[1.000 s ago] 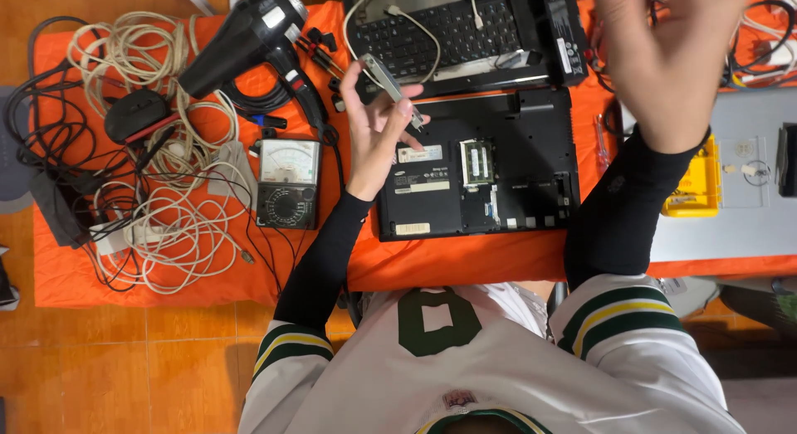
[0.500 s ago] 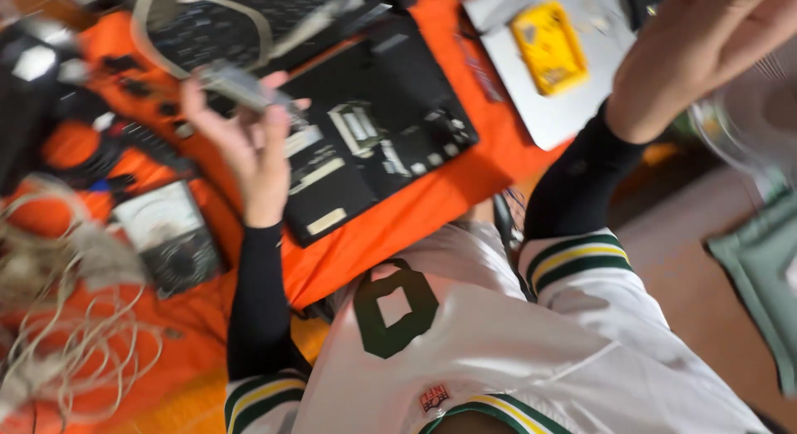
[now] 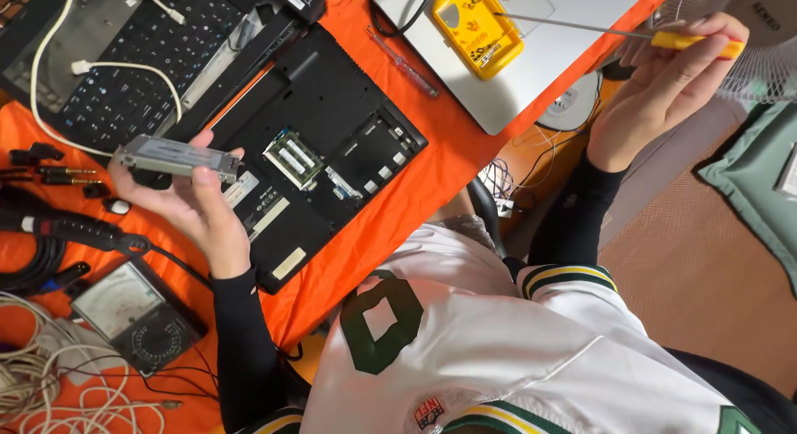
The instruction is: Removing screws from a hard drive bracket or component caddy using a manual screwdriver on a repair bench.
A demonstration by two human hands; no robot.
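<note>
My left hand (image 3: 195, 203) holds a flat silver drive module (image 3: 176, 158) above the left edge of an opened black laptop base (image 3: 328, 143), whose memory slot and bays are exposed. My right hand (image 3: 664, 85) is raised at the upper right, gripping a yellow-handled screwdriver (image 3: 693, 41) whose long thin shaft points left over a silver laptop (image 3: 548, 52). Both forearms wear black sleeves.
An orange cloth (image 3: 432, 168) covers the table. On it lie a black keyboard section (image 3: 116, 77) with a white cable, a yellow meter (image 3: 480, 29) on the silver laptop, an analog multimeter (image 3: 137, 314), tangled white cords (image 3: 50, 392) and black probes. A fan (image 3: 768, 44) stands at right.
The view has swung and tilted. My right hand now holds the yellow screwdriver out to the right. My left hand keeps the silver module, now held flat over the laptop's left edge.
</note>
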